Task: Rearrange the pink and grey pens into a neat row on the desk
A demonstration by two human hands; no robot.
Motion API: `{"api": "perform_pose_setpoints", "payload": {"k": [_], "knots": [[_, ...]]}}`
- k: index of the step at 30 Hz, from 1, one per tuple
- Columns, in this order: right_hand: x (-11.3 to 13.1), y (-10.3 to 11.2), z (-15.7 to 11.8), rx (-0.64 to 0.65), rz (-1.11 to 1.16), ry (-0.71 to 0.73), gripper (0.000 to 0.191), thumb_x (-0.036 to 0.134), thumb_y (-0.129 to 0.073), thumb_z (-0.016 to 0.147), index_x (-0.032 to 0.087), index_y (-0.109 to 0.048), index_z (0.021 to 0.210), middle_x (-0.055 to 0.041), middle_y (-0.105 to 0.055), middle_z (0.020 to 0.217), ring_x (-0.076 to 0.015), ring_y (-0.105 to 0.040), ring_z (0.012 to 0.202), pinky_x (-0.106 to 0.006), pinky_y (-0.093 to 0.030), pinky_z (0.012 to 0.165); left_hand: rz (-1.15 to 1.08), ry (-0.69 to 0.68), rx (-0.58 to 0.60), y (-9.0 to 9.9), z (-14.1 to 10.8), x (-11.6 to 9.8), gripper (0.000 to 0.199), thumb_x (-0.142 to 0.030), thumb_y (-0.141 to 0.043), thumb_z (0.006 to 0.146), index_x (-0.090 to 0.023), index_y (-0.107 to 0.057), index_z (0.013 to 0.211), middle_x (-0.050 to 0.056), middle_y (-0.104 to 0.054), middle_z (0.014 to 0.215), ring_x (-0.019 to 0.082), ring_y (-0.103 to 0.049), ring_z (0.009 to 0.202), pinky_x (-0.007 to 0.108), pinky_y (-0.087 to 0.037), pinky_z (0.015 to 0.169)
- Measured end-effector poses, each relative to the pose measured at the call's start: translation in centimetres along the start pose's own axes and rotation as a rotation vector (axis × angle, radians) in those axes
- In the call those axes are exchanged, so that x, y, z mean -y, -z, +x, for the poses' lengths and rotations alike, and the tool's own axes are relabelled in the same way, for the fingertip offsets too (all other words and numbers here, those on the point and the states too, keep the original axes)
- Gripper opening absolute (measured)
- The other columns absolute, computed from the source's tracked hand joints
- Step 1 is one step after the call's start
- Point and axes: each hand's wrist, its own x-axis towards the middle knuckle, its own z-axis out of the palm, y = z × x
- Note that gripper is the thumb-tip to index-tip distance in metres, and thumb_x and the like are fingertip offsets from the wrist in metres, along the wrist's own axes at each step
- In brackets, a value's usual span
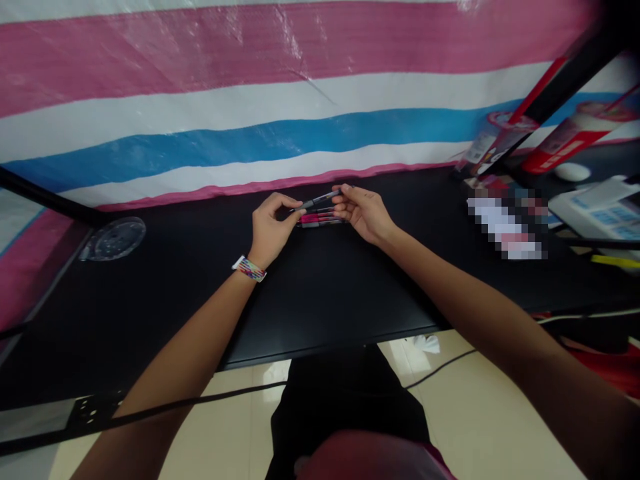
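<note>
Between my two hands a dark pen (320, 199) is held at a slight slant, its right end higher. My left hand (273, 227) pinches its left end between thumb and forefinger. At the other end, the thumb and fingers of my right hand (365, 212) are closed on the pen. Just below it, several more pens (317, 219), pink and dark, lie side by side on the black table (310, 287). My right fingers partly cover their right ends.
A clear plastic lid (120, 239) lies at the left. Drink cups with straws, one a red cup (570, 143), stand at the back right near a white round object (573, 172) and papers. A striped sheet (280, 140) hangs behind. A black cable (240, 393) crosses below the table edge.
</note>
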Motion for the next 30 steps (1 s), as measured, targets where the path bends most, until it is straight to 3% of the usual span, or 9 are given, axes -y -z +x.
{"api": "perform_pose_setpoints", "payload": {"k": [6, 9, 13, 18, 25, 30], "knots": [[0.3, 0.1, -0.1, -0.007, -0.055, 0.052, 0.023, 0.045, -0.089, 0.095, 0.024, -0.082, 0.099, -0.0024, -0.082, 0.09, -0.0145, -0.078, 0.078, -0.029, -0.071, 0.083, -0.086, 0.076, 0.084, -0.1, -0.1, 0.0, 0.013, -0.028, -0.078, 0.1, -0.024, -0.079, 0.112, 0.004, -0.083, 0.102, 0.019, -0.078, 0.092, 0.036, -0.063, 0.09], [0.4, -0.1, -0.2, -0.019, -0.061, 0.046, 0.025, 0.046, -0.09, 0.093, 0.022, -0.081, 0.096, -0.0026, -0.081, 0.088, -0.0147, -0.077, 0.076, -0.029, -0.071, 0.081, -0.08, 0.069, 0.065, -0.2, 0.0, 0.0, 0.007, -0.028, -0.079, 0.099, -0.023, -0.08, 0.104, 0.005, -0.083, 0.101, 0.02, -0.079, 0.094, 0.036, -0.063, 0.089], [0.1, -0.3, -0.2, -0.045, -0.059, 0.032, 0.026, 0.046, -0.091, 0.092, 0.022, -0.08, 0.091, -0.0024, -0.08, 0.084, -0.014, -0.076, 0.072, -0.028, -0.07, 0.078, 0.051, -0.056, 0.016, -0.1, -0.1, -0.7, 0.008, -0.016, -0.082, 0.093, -0.023, -0.077, 0.092, 0.004, -0.082, 0.1, 0.022, -0.078, 0.098, 0.041, -0.063, 0.094], [-0.1, 0.2, 0.0, -0.013, -0.09, 0.083, 0.041, 0.058, -0.096, 0.083, 0.024, -0.075, 0.083, -0.0012, -0.077, 0.078, -0.0129, -0.071, 0.064, -0.028, -0.068, 0.069, 0.206, -0.17, 0.032, 0.2, -0.2, -1.6, 0.013, -0.012, -0.081, 0.092, -0.024, -0.078, 0.095, 0.002, -0.082, 0.098, 0.022, -0.076, 0.095, 0.041, -0.062, 0.093], [0.0, 1.3, 0.6, 0.011, -0.249, 0.203, 0.056, 0.074, -0.095, 0.077, 0.025, -0.069, 0.069, 0.0001, -0.068, 0.064, -0.0116, -0.057, 0.049, -0.028, -0.054, 0.047, 0.235, -0.176, 0.068, 0.4, -0.4, -2.0, 0.018, -0.012, -0.08, 0.093, -0.025, -0.08, 0.105, 0.003, -0.084, 0.102, 0.023, -0.078, 0.099, 0.041, -0.062, 0.096], [0.1, 1.5, 0.5, -0.021, -0.339, 0.204, 0.049, 0.072, -0.089, 0.084, 0.027, -0.072, 0.075, -0.0015, -0.069, 0.066, -0.014, -0.057, 0.051, -0.031, -0.055, 0.048, 0.201, -0.131, 0.076, 0.5, -0.3, -2.0, 0.013, -0.019, -0.083, 0.093, -0.027, -0.082, 0.104, 0.004, -0.084, 0.103, 0.025, -0.077, 0.098, 0.044, -0.061, 0.098]]}}
